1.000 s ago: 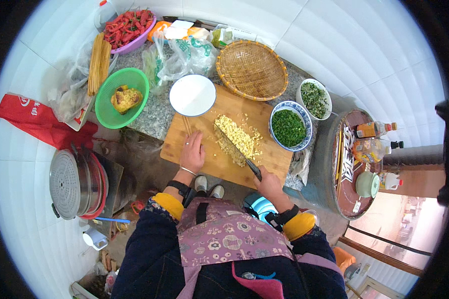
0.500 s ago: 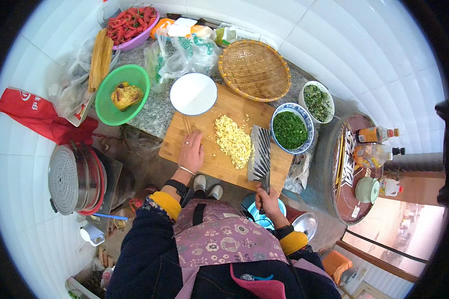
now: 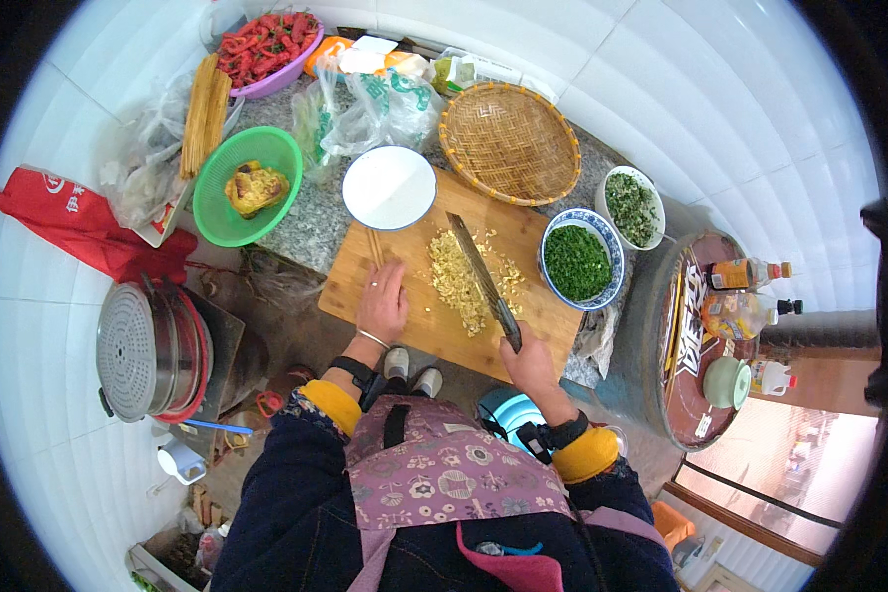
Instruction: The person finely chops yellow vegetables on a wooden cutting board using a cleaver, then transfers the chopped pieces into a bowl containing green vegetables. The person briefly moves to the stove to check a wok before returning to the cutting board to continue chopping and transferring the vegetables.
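Cleaver [image 3: 482,276]: one, in right hand [image 3: 533,363]; bowls [image 3: 617,260] of greens [image 3: 575,261]: two.

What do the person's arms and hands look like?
Dark blue sleeves with yellow cuffs, and a black wrist strap on each side. The left hand has a ring and thin, pale bangle. The right hand wears no glove.

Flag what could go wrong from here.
1. The right hand grips a cleaver over the chopped yellow pieces; the left hand rests on the same cutting board, so a stray stroke might nick it.
2. The board's near left corner seems to jut past the counter, so pressure there might shift it.
3. A blue-patterned bowl of greens sits right of the cleaver; a wide swing might bump it.
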Available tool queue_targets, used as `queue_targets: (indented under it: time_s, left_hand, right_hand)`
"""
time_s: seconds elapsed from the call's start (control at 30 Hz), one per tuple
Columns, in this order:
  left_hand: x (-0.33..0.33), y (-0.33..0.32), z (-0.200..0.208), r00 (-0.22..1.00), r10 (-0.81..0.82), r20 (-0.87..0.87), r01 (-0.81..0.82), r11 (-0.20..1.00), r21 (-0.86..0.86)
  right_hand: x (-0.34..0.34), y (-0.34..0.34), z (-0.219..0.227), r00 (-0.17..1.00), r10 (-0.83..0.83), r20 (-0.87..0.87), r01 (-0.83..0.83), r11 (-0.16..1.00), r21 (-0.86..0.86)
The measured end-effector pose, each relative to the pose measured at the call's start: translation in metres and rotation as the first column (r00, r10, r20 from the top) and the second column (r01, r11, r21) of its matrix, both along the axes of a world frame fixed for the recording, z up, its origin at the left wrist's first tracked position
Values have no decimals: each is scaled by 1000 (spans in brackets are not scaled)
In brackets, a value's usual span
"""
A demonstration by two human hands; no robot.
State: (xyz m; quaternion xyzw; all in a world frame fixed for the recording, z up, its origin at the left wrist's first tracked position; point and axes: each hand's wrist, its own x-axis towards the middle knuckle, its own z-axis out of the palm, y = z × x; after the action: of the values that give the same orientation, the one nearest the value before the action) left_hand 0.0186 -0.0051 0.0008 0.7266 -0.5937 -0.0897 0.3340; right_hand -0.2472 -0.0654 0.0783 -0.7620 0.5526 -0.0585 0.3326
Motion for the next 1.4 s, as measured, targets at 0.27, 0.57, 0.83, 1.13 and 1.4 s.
queue_targets:
  time_s: [0.27, 0.57, 0.83, 1.13, 1.4]
  left_hand:
    - [-1, 1, -2, 999, 6, -31, -6, 1000, 23]
    - [-1, -1, -2, 999, 18, -27, -18, 1000, 22]
    - [-1, -1, -4, 1000, 12, -9, -12, 1000, -4]
    - [-1, -4, -2, 999, 31, 20, -30, 999, -26]
    - [-2, -1, -4, 1000, 31, 3, -31, 999, -10]
  right_hand:
    - [3, -8, 11, 971, 160, -179, -169, 985, -36]
    - [-4, -5, 5, 957, 223, -188, -230, 973, -16]
    - [-9, -15, 3, 961, 164, -222, -164, 986, 17]
    - [-16, -21, 6, 988, 90, -124, -90, 996, 4]
    - [-3, -17, 7, 972, 196, -134, -205, 976, -65]
